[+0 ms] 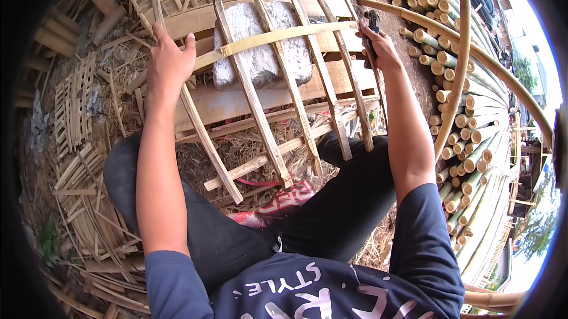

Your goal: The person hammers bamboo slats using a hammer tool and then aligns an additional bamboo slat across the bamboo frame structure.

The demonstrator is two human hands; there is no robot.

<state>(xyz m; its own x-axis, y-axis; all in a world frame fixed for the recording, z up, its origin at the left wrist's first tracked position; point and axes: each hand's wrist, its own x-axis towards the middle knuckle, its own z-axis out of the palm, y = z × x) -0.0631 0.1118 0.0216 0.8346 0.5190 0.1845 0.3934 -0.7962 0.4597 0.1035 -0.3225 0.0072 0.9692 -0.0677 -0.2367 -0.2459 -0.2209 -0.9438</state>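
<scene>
A bamboo lattice (272,37) of long slats crossed by strips spans the space over my lap. At its left side my left hand (168,63) is closed around an outer slat, thumb raised beside the cross strip. My right hand (380,45) is closed on a small black tool (371,21) at the right end of that strip; its exact kind I cannot tell. Beneath the lattice a rough grey-white stone block (263,41) rests on wide wooden planks (213,106). The slats' near ends reach down between my legs.
Stacked cut bamboo poles (467,135) fill the right side. A bent bamboo pole (463,64) arches close to my right arm. Split strips (89,200) and a small slatted panel (74,106) lie at left. A red-and-white printed sack (287,199) lies between my legs.
</scene>
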